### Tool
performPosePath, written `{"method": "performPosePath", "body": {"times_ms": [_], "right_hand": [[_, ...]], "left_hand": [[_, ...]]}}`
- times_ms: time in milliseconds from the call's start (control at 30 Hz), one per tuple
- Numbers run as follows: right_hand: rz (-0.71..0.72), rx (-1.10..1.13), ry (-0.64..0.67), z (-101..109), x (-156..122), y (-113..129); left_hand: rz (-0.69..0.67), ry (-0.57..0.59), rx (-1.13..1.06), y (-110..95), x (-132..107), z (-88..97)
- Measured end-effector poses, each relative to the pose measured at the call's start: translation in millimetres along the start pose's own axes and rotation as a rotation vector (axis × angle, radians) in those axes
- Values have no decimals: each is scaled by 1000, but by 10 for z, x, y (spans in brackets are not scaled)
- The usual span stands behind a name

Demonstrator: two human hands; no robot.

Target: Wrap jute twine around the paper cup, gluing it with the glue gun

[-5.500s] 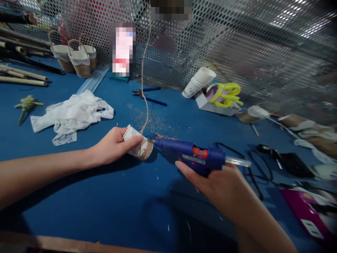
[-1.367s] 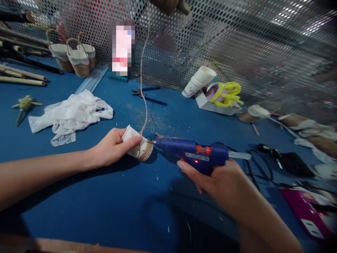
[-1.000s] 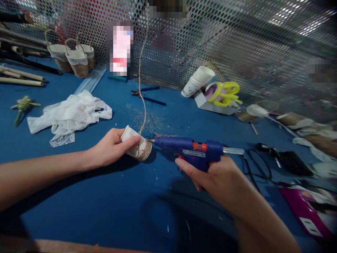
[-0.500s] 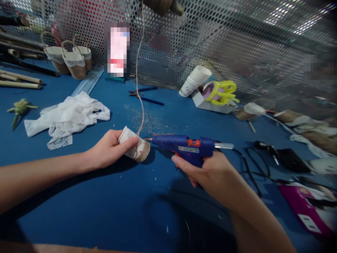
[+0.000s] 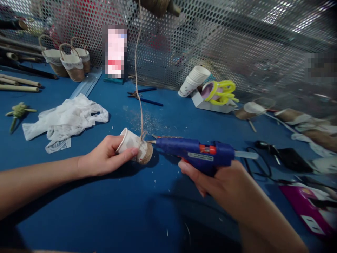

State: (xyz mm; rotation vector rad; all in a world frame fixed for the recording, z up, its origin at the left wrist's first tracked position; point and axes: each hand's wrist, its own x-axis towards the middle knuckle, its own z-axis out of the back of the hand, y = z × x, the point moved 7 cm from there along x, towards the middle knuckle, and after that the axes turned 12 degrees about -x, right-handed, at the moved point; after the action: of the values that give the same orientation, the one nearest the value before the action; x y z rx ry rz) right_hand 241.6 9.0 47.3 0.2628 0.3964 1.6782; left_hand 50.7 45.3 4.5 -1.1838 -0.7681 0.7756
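My left hand point(image 5: 105, 159) is closed round a small white paper cup point(image 5: 131, 143) held on its side just above the blue table point(image 5: 86, 196). Jute twine is wound round the cup's bottom end point(image 5: 147, 155), and one strand of twine point(image 5: 138, 88) runs up to a spool at the top of the view. My right hand point(image 5: 223, 182) grips a blue hot glue gun point(image 5: 197, 154). Its metal tip points left and touches the wound twine on the cup.
White lace fabric point(image 5: 65, 119) lies at the left. Small twine-wrapped baskets point(image 5: 70, 65) and bamboo sticks point(image 5: 18, 82) sit at the back left. Blue pliers point(image 5: 143, 96), stacked paper cups point(image 5: 193, 80), yellow pipe cleaners point(image 5: 222, 92), a black cord point(image 5: 254, 163) and perforated metal wall point(image 5: 237, 45) stand behind.
Both hands have stayed together, with the glue tip at the cup's twine throughout. The cup has turned slightly in my left hand and lifted a little. The glue gun has shifted a little right.
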Motion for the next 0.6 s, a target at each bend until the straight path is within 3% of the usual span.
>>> {"method": "performPosePath", "body": {"times_ms": [233,600], "right_hand": [[63,-22,-50,-13,-28,-15],[129,-32,-68,21,-91,65]], "left_hand": [[-95,17,48,-84,-1,1],[19,15,-58,7,4,4]]}}
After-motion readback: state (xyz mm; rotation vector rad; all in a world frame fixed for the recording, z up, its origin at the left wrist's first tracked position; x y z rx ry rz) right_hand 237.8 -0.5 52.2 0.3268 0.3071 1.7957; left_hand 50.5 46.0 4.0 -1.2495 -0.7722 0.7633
